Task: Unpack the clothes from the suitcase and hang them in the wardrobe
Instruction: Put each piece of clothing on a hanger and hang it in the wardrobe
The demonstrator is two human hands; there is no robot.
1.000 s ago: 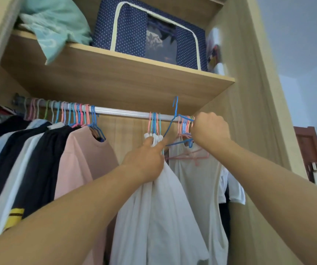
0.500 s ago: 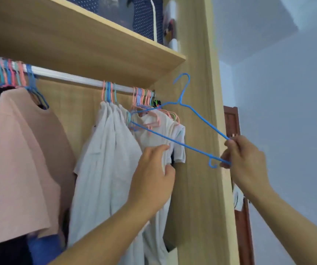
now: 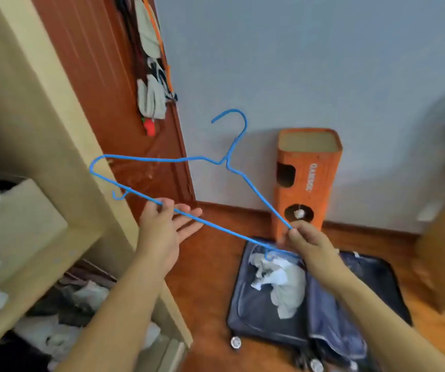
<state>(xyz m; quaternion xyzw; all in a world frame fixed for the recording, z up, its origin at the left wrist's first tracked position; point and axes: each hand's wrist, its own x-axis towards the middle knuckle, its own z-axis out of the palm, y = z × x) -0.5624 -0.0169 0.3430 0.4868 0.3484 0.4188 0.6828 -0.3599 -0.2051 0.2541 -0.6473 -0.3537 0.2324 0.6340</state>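
Orange box point(image 3: 307, 181) against the wall at centre right, brown door point(image 3: 103, 84) at upper centre-left with cloths hung on it, wardrobe point(image 3: 63, 162) filling the left edge. Open suitcase point(image 3: 267, 312) on the wooden floor point(image 3: 208, 277) at lower centre, white clothes point(image 3: 283, 280) crumpled inside. Blue hanger point(image 3: 186, 158) held up mid-frame, hook upward, crossing in front of door and box. Right hand point(image 3: 305, 241) pinching its right end. Left hand point(image 3: 162, 232) spread beneath the lower bar, fingers mostly straight, thumb touching the wire.
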